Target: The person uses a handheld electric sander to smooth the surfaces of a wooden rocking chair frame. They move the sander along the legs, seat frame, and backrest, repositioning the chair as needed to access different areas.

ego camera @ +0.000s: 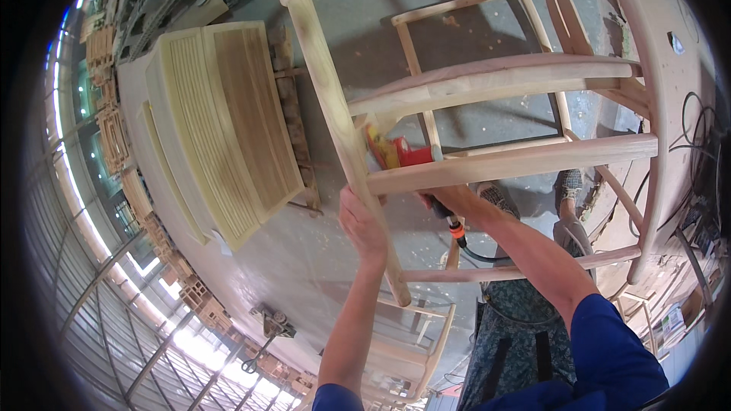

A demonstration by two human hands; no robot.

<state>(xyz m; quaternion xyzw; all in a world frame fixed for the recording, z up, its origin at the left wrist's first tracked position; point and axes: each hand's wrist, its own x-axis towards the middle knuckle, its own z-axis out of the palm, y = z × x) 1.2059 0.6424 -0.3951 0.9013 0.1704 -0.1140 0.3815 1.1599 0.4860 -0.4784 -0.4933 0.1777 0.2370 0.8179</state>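
Observation:
A bare wooden chair frame (514, 157) lies before me, with its rails running across between two rounded posts. My left hand (362, 222) is wrapped around the lower part of the left-hand post (326, 68). Beneath the near rail, my right hand (448, 197) holds a red pneumatic sander (416, 155), its fingers partly hidden by that rail. The sander's yellow head (384, 148) is blurred and sits close to the inner side of the post; I cannot tell if it touches. An air hose with an orange coupling (457, 232) hangs from the tool's handle.
To the left, slatted wooden panels (228, 131) are stacked on a pallet (297, 125). More chair frames (414, 354) stand below on the floor. A pallet truck (274, 325) is at lower left. Black cables (699, 125) loop at the right beside a cardboard-covered surface (685, 68).

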